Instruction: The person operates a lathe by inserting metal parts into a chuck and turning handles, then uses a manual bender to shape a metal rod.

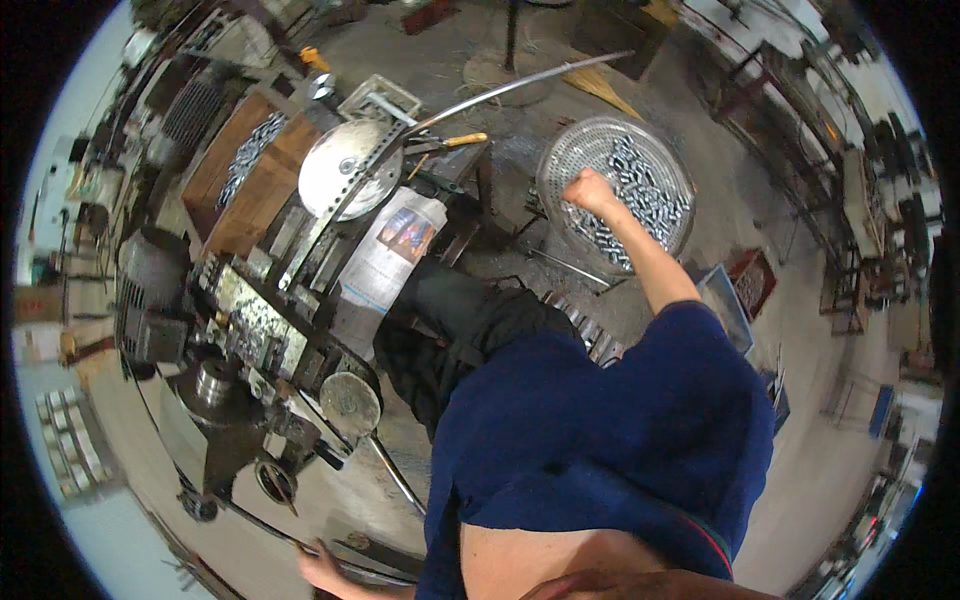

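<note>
My right hand (591,192) is over the left part of a round perforated metal basin (553,161), its fingers curled; whether anything is inside them is hidden. Many short shiny metal cylinders (645,187) lie in the basin, mostly to the right of the hand. At the bottom left, my left hand (321,568) is beside a long dark bar (262,529). Its grip is too blurred to tell. Before me stands a greasy metal machine (259,319) with a handwheel (276,481). A printed newspaper sheet (375,274) lies across its near edge, beside my knees.
A wooden box (225,150) holds more metal pieces behind a pale round disc (330,176). A long perforated metal bar (352,187) slants across the machine. A wooden-handled tool (465,139) lies nearby. An electric motor (154,259) stands left; a straw broom (600,88) lies beyond the basin.
</note>
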### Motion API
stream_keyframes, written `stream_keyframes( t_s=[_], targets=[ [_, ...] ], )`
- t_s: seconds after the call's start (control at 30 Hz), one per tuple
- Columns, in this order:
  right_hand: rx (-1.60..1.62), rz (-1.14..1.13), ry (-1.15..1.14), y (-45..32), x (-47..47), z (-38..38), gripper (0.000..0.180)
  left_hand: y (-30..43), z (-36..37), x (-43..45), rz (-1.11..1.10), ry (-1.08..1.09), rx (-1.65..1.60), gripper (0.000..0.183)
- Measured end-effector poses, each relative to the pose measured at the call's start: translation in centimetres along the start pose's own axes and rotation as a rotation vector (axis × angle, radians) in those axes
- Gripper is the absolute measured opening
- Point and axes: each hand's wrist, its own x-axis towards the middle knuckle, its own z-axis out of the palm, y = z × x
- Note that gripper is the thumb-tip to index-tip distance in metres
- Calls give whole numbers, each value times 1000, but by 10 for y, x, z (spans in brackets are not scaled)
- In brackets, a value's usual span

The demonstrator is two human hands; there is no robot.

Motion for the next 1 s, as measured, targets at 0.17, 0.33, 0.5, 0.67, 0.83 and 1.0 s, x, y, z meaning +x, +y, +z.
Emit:
stream_keyframes(
  t_s=[0.17, 0.33, 0.5, 0.67, 0.83, 1.0],
  targets=[
    [958, -654, 56, -183, -12, -96, 37, 124, -60, 17, 321, -45, -1240, 33],
    [1134, -1283, -96, -354, -52, -141, 41, 256, -77, 23, 455, -429, -1596, 37],
    [1048, -1391, -9, -406, -74, -150, 37, 281, -67, 3, 504, -829, -2114, 42],
    [797, -1462, 173, -418, -82, -146, 24, 261, -62, 10, 566, -387, -1551, 35],
    [646, -1599, 144, -438, -77, -154, 23, 239, -86, 15, 583, -292, -1264, 30],
    [365, -1723, 89, -477, -63, -169, 24, 195, -89, 26, 629, -243, -1069, 30]
  ],
)
